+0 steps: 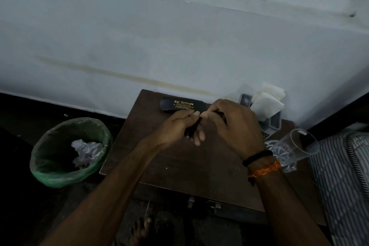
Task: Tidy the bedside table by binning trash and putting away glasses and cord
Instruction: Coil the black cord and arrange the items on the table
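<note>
A thin dark object [194,126], probably the cord or glasses, is being pinched between the curled fingers of the left hand [180,128] and right hand [231,126] above the bedside table [179,166], near its back edge, and the glass [295,146] at the right edge is being risked by the right wrist.

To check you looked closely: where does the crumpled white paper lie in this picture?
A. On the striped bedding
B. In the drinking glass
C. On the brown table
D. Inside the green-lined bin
D: the crumpled paper sits inside the bin, which stands on the floor left of the table.
</note>
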A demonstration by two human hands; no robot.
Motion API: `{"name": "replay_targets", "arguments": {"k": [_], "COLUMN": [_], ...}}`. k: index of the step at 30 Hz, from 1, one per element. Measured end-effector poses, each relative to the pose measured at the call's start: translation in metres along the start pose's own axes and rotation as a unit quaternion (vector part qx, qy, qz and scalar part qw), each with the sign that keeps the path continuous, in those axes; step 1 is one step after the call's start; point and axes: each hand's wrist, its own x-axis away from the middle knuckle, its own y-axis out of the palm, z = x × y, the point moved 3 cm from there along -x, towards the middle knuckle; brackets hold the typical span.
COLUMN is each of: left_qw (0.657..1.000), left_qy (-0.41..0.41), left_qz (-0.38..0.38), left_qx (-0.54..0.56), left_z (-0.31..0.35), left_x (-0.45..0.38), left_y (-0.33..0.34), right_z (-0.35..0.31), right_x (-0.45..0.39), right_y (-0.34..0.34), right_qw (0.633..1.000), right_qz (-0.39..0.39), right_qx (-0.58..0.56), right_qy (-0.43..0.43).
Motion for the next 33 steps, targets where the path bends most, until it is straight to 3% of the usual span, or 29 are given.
{"name": "replay_targets", "arguments": {"k": [5, 8, 12, 17, 23, 25, 29, 33], "left_qw": [0.994, 0.985, 0.967, 0.947, 0.898, 0.900, 0.952, 0.971], "left_qy": [0.003, 0.007, 0.014, 0.010, 0.018, 0.032, 0.031, 0.016], "left_qz": [-0.024, -0.024, 0.010, 0.072, 0.113, 0.135, 0.161, 0.146], "left_qx": [0.103, 0.170, 0.252, 0.313, 0.424, 0.413, 0.259, 0.189], "left_z": [0.007, 0.010, 0.009, -0.002, -0.004, -0.004, -0.006, -0.009], "left_x": [0.006, 0.009, 0.008, 0.001, 0.003, 0.001, -0.001, 0.000], "left_y": [0.005, 0.003, -0.002, -0.013, -0.020, -0.021, -0.015, -0.009], "right_z": [0.005, 0.013, 0.020, -0.011, -0.030, -0.037, -0.045, -0.034], "right_x": [-0.002, -0.002, 0.011, 0.021, 0.024, 0.027, 0.025, 0.022], "right_y": [0.004, 0.013, 0.044, 0.056, 0.044, 0.043, 0.028, 0.015], "right_qw": [0.997, 0.991, 0.988, 0.964, 0.948, 0.948, 0.969, 0.971], "right_qz": [0.052, 0.061, -0.092, -0.240, -0.303, -0.313, -0.241, -0.239], "right_qx": [-0.063, -0.111, -0.061, -0.046, -0.047, -0.018, 0.048, 0.004], "right_qy": [-0.002, 0.039, 0.112, 0.101, 0.083, 0.055, 0.005, -0.012]}}
